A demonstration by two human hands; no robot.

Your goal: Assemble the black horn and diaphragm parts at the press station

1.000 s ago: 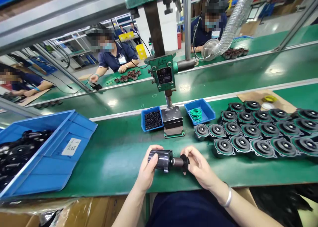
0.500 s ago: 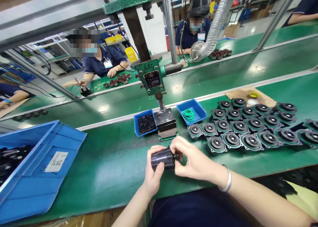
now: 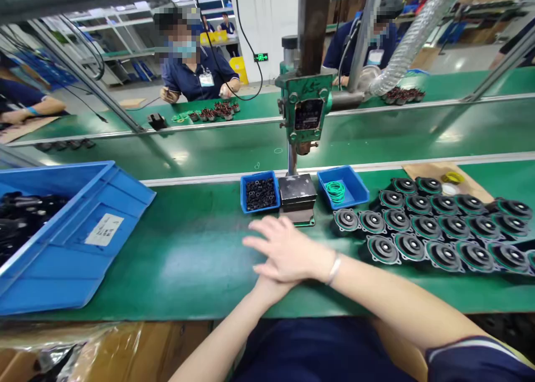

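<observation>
My right hand [image 3: 284, 251] is open, its fingers spread and pointing left, with nothing visible in them. It crosses over my left hand [image 3: 273, 290], whose wrist and heel show beneath it. The left fingers, and anything they hold, are hidden behind the right hand. Just beyond the right fingers stands a small blue bin [image 3: 259, 208] of small black rings. Beside it is the black block [image 3: 297, 189] at the base of a green press [image 3: 307, 111]. Another blue bin [image 3: 363, 195], holding green rings [image 3: 335, 191], lies right of the block.
Several black round housings [image 3: 410, 246] with green rims stand in rows at the right. A large blue bin [image 3: 121, 231] of black parts fills the left. Cardboard [image 3: 472, 184] lies behind the housings. Two masked people sit across the green workbench [image 3: 188, 276].
My right hand has let go of the black cylindrical housing, opened, and moved left across my left hand. The housing is now out of sight. The view has shifted, too.
</observation>
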